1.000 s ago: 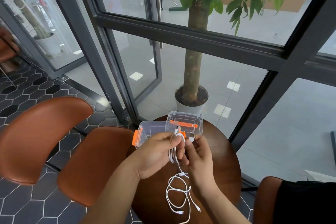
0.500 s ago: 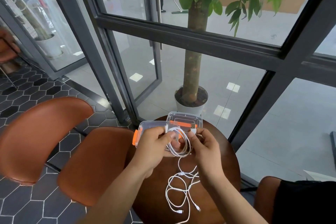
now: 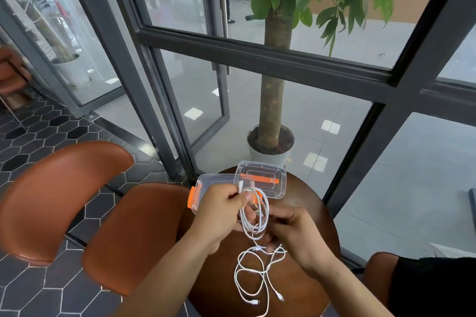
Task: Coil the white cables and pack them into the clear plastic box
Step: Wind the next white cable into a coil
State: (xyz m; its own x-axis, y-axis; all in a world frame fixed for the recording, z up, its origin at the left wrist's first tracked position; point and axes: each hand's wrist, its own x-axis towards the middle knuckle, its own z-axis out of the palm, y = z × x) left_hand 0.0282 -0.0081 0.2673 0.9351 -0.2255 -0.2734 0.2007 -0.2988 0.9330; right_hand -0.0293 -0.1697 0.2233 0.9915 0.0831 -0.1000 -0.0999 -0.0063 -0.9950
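Two brown chairs [image 3: 77, 195] stand on dark hexagon-tiled floor [image 3: 38, 136] beside dark-framed glass walls [image 3: 257, 59].

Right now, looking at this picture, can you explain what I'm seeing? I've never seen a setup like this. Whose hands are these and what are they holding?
There is no machine here: a person wears one wide-angle camera on the head, looking down at their own bare hands. The left hand pinches a white cable wound into loops; the right hand grips the same cable lower down. On the round wooden table lie more loose cable, a clear plastic box with orange latches and its lid beside it. Two brown chairs stand on the left, a potted tree beyond the table.
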